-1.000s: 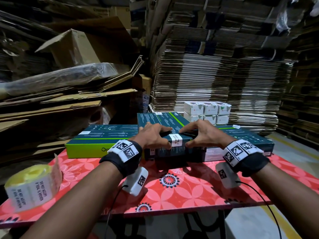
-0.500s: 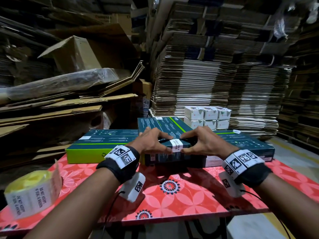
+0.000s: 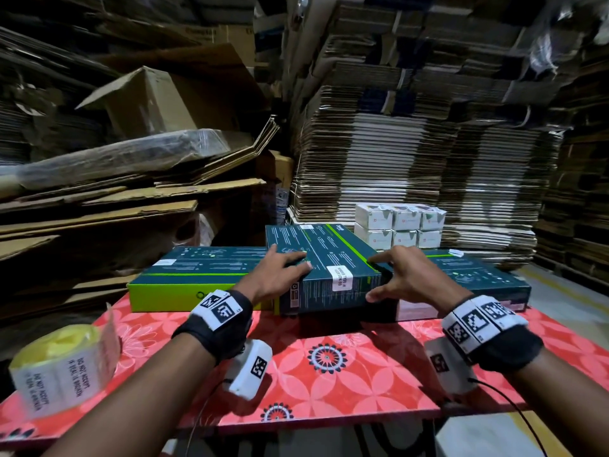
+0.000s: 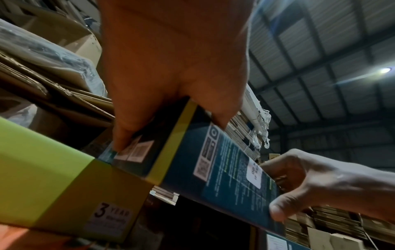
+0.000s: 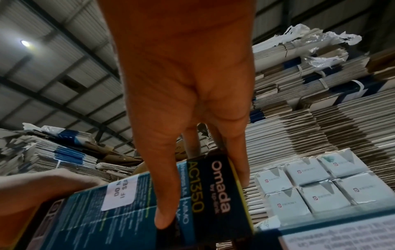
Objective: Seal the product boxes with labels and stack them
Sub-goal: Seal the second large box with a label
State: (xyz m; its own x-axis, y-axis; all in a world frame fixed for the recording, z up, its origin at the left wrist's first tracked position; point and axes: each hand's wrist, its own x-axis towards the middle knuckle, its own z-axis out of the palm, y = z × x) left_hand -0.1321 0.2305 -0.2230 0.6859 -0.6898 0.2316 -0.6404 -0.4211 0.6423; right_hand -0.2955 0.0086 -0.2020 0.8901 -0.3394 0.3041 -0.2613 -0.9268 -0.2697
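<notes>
Hands (image 3: pixel 280 275) spread apart — gripping sealed box (image 3: pixel 329 258) ends.

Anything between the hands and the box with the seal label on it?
Nothing visible. The left hand already grips the sealed box at its near left corner, and the right hand holds its right end. The seal label sits between them, uncovered. The box rests across two flat boxes.
</notes>
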